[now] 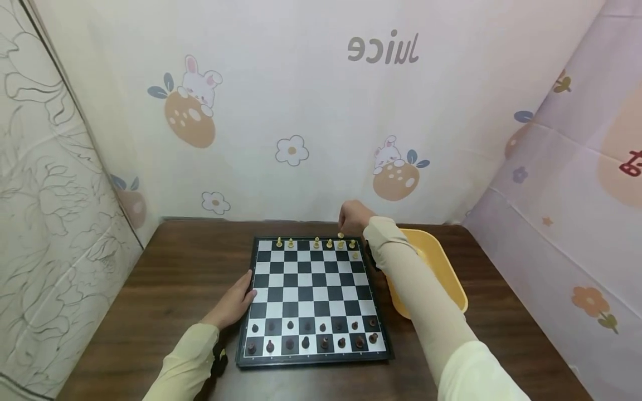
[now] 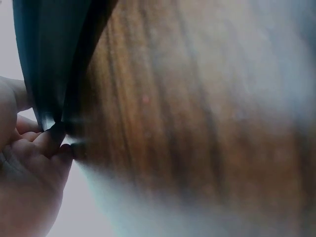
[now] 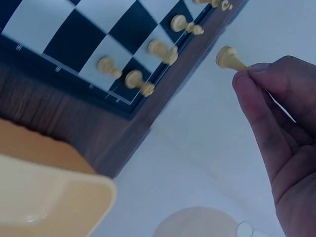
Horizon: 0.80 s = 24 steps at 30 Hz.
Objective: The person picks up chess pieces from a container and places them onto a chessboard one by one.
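Observation:
A black-and-white chessboard lies on the table. Over its far right edge, my right hand pinches a cream chess piece between thumb and fingertips. The piece's round base points away from the fingers, which hide its top. Several cream pieces stand at the board's far end, with a cream pawn one row in at the right corner. Dark pieces fill two rows at the near end. My left hand grips the board's left edge, thumb over the rim.
Right of the board stands a yellow plastic bin, partly covered by my right forearm. The brown wooden table meets a printed cloth at the back, and more cloth hangs on both sides.

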Available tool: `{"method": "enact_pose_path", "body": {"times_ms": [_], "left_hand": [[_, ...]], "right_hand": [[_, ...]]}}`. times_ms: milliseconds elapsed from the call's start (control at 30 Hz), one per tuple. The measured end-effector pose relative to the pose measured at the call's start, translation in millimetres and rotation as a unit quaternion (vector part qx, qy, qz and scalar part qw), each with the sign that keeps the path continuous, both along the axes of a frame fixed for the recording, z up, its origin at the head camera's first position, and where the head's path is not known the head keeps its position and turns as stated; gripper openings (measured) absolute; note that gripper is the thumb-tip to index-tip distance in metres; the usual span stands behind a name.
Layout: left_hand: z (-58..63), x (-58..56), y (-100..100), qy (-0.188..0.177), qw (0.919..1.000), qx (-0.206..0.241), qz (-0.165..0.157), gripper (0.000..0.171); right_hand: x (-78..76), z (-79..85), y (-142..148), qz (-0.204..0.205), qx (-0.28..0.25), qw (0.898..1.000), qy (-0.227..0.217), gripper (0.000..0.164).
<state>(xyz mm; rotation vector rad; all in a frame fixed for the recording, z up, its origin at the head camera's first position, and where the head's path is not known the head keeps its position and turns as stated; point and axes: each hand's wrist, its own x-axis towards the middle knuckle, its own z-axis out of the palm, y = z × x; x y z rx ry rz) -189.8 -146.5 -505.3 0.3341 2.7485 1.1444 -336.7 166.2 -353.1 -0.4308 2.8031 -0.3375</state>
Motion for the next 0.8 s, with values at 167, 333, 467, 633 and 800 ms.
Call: {"method": "enact_pose_path", "body": {"times_ms": [167,333,467,633,800], "left_hand": [[1.5,-3.0,-1,0.005,0.9999,0.007,-0.008,0.062],[1.2,-4.1,-2,0.012,0.9999,0.007,-0.01,0.061],[1.2,-3.4,-2,0.006,0.9999,0.008,-0.008,0.062],[-1.3,-7.0,-3,0.002,0.9999,0.008,-0.01,0.062],[-3.9,-10.3,-2,0.008,0.9999,0.005,-0.011,0.061]], "right_hand": [[-8.3,-4.9,-9,0.025,-0.03,0.999,0.004,0.015],[-9.8,-10.0,-20,0.059,-0.049,0.996,0.036,0.011],[-6.7,-10.5,-31,0.068,-0.049,0.996,0.044,0.009],[-6.2,-12.4,-43,0.071,-0.039,0.996,0.035,0.011],[-9.0,-18.1,-51,0.076,-0.038,0.996,0.033,0.011]]}}
